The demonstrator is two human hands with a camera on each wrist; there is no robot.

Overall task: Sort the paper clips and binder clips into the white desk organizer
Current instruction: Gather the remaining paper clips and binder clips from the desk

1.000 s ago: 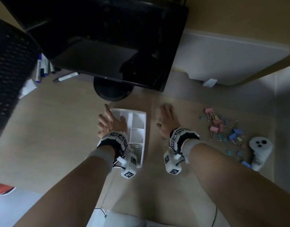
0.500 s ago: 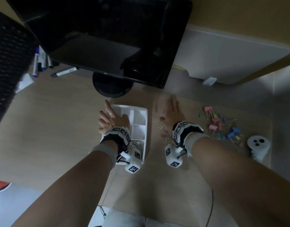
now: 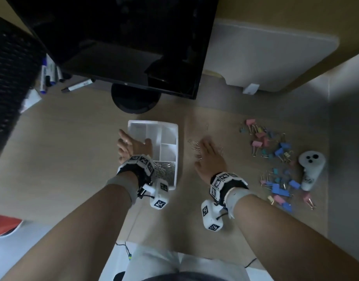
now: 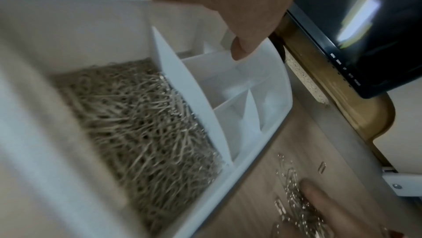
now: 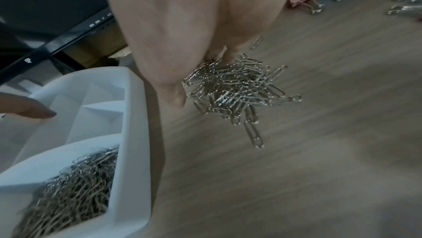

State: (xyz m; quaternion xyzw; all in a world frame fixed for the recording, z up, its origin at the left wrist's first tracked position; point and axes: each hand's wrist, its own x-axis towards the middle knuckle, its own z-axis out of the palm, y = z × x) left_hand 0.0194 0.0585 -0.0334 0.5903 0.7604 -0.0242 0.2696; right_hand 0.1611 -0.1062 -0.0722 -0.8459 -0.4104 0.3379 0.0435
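Left hand is at the white desk organizer, steadying it: the thumb hooks over the left wall into a compartment while the other fingers lie straight along the outside on the desk. The nearest compartment is packed with silver paper clips; the other compartments look bare. Right hand is flat, palm down, just right of the organizer, fingers straight and spread over a loose pile of paper clips on the wood, thumb at the pile's near edge; nothing is gripped. One stray paper clip lies a little beyond the pile. Further right, the coloured binder clips, pink, blue and teal, are scattered on the desk, well apart from the organizer. A white handheld controller sits beside them. The black monitor stands behind.
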